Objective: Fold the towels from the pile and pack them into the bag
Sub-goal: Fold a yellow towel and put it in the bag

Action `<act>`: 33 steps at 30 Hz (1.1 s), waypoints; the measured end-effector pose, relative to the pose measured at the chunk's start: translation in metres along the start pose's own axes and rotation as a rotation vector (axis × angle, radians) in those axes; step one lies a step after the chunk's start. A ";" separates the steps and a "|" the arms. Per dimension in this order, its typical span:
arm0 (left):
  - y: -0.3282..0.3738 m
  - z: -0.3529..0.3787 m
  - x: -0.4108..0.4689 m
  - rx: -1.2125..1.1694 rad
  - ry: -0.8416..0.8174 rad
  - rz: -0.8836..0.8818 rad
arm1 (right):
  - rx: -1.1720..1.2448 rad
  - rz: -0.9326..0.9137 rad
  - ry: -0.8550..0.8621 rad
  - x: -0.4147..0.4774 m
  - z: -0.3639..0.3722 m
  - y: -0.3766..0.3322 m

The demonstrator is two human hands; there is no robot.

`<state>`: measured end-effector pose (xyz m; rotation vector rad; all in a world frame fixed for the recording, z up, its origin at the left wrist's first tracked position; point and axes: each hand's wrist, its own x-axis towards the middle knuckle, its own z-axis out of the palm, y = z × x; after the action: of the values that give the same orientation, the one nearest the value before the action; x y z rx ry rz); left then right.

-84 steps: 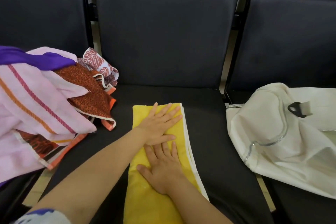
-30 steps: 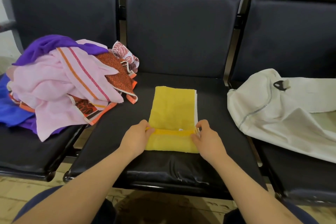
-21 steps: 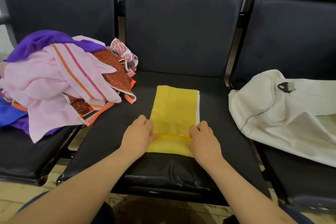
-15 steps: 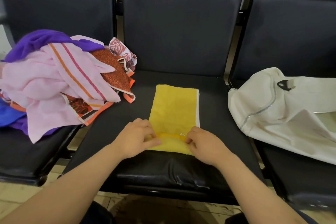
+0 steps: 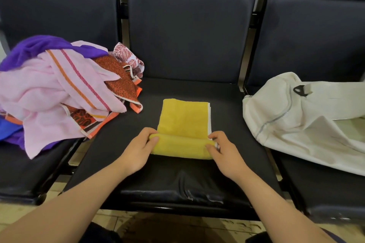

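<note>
yellow: one towel (image 5: 183, 118), rolled end pinched by two hands, left (image 5: 138, 154) and right (image 5: 227, 156); one bag (image 5: 296, 124).

No readable text shows on the yellow towel (image 5: 183, 122), pile (image 5: 59, 89) or bag (image 5: 296, 122).

In the centre of the frame the folded towel (image 5: 184, 120) lies on the middle seat (image 5: 177, 179), its near end turned up in a roll. The left hand (image 5: 138, 152) holds the roll's left end and the right hand (image 5: 227, 154) holds its right end. At the left of the frame the pile of towels (image 5: 59, 89) sits on the left seat (image 5: 29, 173), with one edge reaching over onto the middle seat. At the right the bag (image 5: 306, 120) lies on the right seat (image 5: 325, 193), apart from the folded towel.
</note>
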<state>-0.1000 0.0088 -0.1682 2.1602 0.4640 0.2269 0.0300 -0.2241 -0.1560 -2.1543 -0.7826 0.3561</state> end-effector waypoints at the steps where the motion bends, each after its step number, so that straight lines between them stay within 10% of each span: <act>1: 0.001 0.002 0.001 -0.027 0.031 -0.025 | 0.016 0.018 0.029 0.001 0.001 0.001; 15: 0.016 0.029 0.016 0.614 0.216 -0.285 | -0.665 0.108 0.214 0.019 0.029 0.002; 19: 0.009 0.031 0.023 0.708 0.338 -0.122 | -0.732 -0.105 0.321 0.026 0.028 0.004; 22: 0.001 0.029 0.026 0.632 0.263 0.224 | -0.668 -0.219 0.232 0.031 0.023 0.005; 28: -0.020 -0.008 0.008 0.488 -0.150 0.214 | -0.359 -0.122 -0.335 0.011 -0.020 0.006; 33: -0.018 -0.006 0.003 0.432 -0.116 0.090 | -0.441 -0.164 -0.177 0.003 -0.015 0.004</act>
<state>-0.1032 0.0242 -0.1790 2.6034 0.3730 0.0508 0.0412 -0.2332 -0.1498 -2.4636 -1.2235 0.3121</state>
